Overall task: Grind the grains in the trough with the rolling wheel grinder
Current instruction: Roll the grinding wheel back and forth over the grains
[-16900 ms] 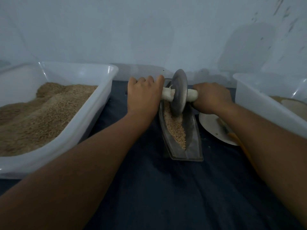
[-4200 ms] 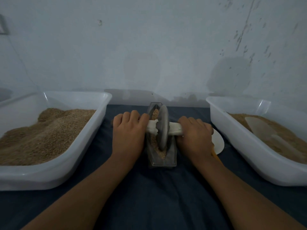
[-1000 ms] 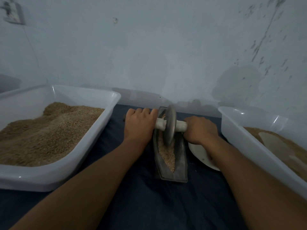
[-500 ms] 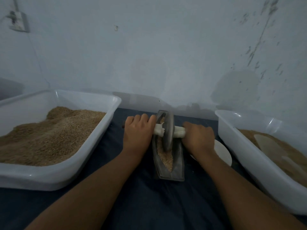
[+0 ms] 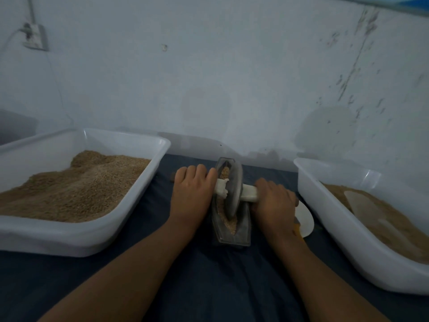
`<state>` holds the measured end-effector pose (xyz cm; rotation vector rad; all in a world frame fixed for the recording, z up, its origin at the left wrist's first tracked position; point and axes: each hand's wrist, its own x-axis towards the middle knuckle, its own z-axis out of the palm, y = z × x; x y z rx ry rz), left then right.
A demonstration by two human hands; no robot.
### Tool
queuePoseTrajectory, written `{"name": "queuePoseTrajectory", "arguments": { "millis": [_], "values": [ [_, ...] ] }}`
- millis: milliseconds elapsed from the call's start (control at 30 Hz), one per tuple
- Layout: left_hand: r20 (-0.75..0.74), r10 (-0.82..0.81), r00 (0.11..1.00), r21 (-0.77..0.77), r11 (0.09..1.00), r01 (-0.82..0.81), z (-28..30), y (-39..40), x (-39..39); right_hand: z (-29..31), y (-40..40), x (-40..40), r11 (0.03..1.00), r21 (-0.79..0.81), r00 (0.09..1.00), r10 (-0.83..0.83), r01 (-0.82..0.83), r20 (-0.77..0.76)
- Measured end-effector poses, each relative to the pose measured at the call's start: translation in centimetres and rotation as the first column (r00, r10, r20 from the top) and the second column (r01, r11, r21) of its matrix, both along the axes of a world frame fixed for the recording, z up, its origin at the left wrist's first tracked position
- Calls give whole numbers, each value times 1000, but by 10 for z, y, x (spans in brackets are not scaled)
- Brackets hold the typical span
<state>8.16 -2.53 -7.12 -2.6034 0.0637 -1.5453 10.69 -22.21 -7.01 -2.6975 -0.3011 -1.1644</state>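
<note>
A person's two bare forearms reach forward over a dark cloth (image 5: 209, 275). Straight ahead, between two white tubs, lies the trough (image 5: 243, 228), a narrow boat-shaped vessel whose long axis runs directly away from the person. The grains (image 5: 229, 223) lie along its channel, showing both in front of and behind the wheel (image 5: 233, 191).

The wheel stands on edge in the channel, roughly at mid-length. Its white axle (image 5: 249, 194) crosses the trough at right angles. The left hand (image 5: 191, 194) is wrapped closed around the axle's left end, and the right hand (image 5: 275, 201) is closed around the right end. Both hands sit just beside the trough walls and about equally near. Any stroke must therefore run forward or back along the trough, with both hands moving together.

The wheel's contact with the grains is hidden behind its own rim. In the dim light, how finely the grains are ground cannot be told. The right hand covers part of a white plate (image 5: 305, 217), and something orange beside it is probably a handle. The right tub (image 5: 325, 219) is cut off at the edge.
</note>
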Motion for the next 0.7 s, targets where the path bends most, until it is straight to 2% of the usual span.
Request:
{"name": "queuePoseTrajectory", "arguments": {
  "millis": [67,200,300,533,700],
  "values": [
    [13,5,1000,6,1000,-5,1,-1,-3,-3,-1,-2,1000,1,1000,-11,11,23],
    [55,2,998,1,1000,-2,1,-3,-11,-7,-1,-8,999,46,987,15,-23,162],
    [37,2,999,-21,1000,-2,-1,-3,-17,-6,0,-12,997,64,975,38,-53,220],
    [-59,-11,998,-79,997,7,-9,1,-29,-2,-2,-21,996,38,967,69,-81,244],
    [-66,-35,997,-70,997,31,-7,1,-31,-5,-6,-23,991,50,957,109,-127,269]
  ]
}}
